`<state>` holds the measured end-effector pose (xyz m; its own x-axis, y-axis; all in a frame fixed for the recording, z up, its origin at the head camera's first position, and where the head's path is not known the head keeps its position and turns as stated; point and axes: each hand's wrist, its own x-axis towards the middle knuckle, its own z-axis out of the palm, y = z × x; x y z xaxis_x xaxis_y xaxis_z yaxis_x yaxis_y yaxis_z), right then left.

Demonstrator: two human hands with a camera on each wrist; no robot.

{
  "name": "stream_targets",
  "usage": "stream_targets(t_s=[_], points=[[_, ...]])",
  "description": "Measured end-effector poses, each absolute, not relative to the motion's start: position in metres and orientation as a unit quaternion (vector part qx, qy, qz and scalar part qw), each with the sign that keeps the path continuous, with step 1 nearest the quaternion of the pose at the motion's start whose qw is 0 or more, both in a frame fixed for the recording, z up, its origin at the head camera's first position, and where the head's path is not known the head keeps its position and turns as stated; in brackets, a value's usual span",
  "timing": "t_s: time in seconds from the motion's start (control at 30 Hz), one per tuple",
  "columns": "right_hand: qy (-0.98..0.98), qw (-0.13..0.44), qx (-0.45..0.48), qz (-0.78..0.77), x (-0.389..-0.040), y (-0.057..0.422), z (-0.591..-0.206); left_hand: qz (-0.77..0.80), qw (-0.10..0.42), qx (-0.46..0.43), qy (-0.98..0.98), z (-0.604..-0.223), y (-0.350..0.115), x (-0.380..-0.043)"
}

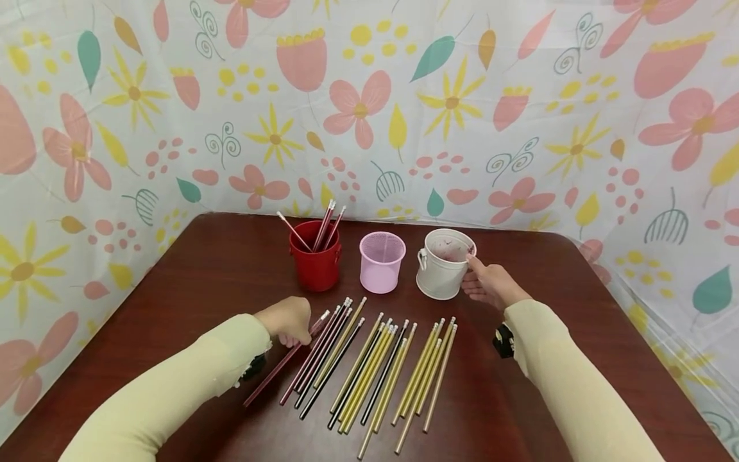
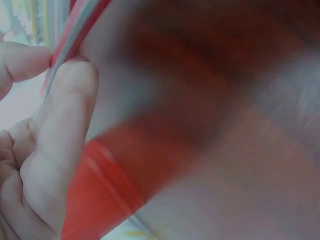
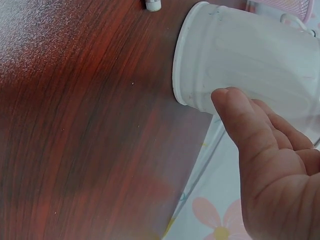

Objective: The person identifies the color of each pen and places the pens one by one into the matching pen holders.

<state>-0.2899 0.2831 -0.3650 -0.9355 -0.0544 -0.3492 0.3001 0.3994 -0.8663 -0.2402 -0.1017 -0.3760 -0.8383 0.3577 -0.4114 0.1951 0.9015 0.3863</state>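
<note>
My left hand (image 1: 293, 321) pinches a dark red pencil (image 1: 271, 375) between thumb and fingertips near its eraser end, at the left of the pencil row. In the left wrist view, the pinched red pencil (image 2: 75, 30) shows a silver stripe. My right hand (image 1: 491, 282) holds the white bucket (image 1: 435, 279) at its right side, thumb at the rim and fingers along the outer wall. The right wrist view shows those fingertips (image 3: 232, 102) against the wall. A red bucket (image 1: 316, 273) with several red pencils (image 1: 323, 224) standing in it is beyond my left hand.
A pink mesh cup (image 1: 381, 273) stands between the two buckets. Black pencils (image 1: 331, 369), yellow pencils (image 1: 369, 372) and gold pencils (image 1: 440, 378) lie in rows on the dark wooden table (image 1: 508, 391). Flowered cloth (image 1: 358, 167) hangs behind the table.
</note>
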Motion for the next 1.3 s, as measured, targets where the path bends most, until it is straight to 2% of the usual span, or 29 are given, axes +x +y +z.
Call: stream_targets(t_s=[0.23,0.87,1.13,1.3], points=[[0.825,0.164,0.078,-0.535,-0.290,0.282,-0.363,0.193,0.219,0.130,0.948,-0.351,-0.107,-0.244],[0.826,0.161,0.088,-0.532,-0.290,0.281,-0.365,0.178,0.165,0.164,0.956,-0.295,-0.121,-0.245],[0.827,0.168,0.090,-0.529,-0.290,0.281,-0.365,0.220,0.111,0.160,0.956,-0.275,-0.129,-0.244],[0.828,0.167,0.089,-0.528,-0.290,0.281,-0.364,0.239,0.025,0.152,0.959,-0.266,-0.135,-0.251]])
